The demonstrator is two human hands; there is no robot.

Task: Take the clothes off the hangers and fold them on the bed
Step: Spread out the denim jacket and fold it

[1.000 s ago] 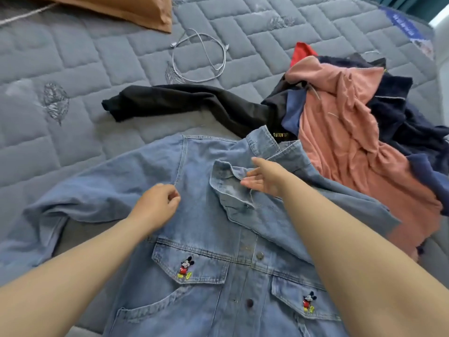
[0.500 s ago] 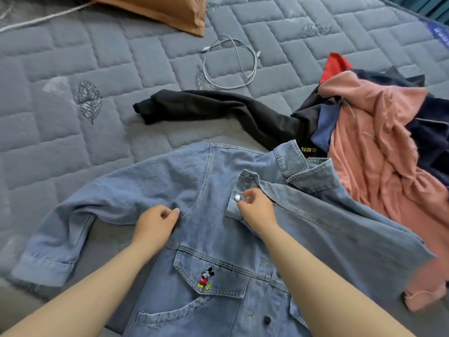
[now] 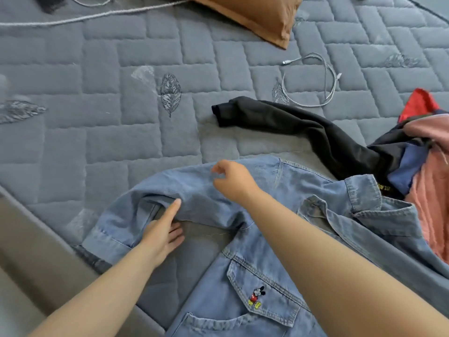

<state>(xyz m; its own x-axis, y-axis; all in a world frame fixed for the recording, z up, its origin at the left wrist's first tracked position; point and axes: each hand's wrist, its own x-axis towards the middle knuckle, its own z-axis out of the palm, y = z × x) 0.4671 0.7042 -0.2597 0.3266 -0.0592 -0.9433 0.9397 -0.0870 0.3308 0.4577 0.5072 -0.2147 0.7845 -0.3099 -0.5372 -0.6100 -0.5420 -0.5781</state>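
- The denim jacket (image 3: 213,307) lay front-up on the grey quilted bed (image 3: 109,142), close to the near edge. Its sleeve (image 3: 136,207) was bent at the elbow and the cuff (image 3: 107,242) pointed back toward me.
- I saw no hanger in the jacket, so I judged the step in hand to be laying it flat and folding the sleeve.
- The left hand (image 3: 161,237) lay palm-down in the gap between sleeve and body. Its fingers were straight and slightly spread. The index finger (image 3: 173,207) touched the sleeve's lower edge and gripped nothing.
- The right hand (image 3: 233,180) sat over the upper sleeve near the shoulder seam (image 3: 279,176). Its fingers were loosely curled, with thumb and forefinger apart. I could not tell whether it touched the cloth.
- Handling judgement: denim is fairly heavy and stiff for clothing. It should hold a crease and slide little on the quilted cover. It is not fragile.
- Grip judgement: pinch the sleeve at the cuff and at the shoulder seam, where the doubled, stitched cloth gives firm purchase. A mid-sleeve grip would let the ends sag.
- The collar (image 3: 364,193) overlapped a black garment (image 3: 303,127) beside a pink garment (image 3: 432,190). Lifting the jacket could drag these.
- A white cable (image 3: 325,79) and a brown pillow (image 3: 255,15) lay well apart, farther up the bed.
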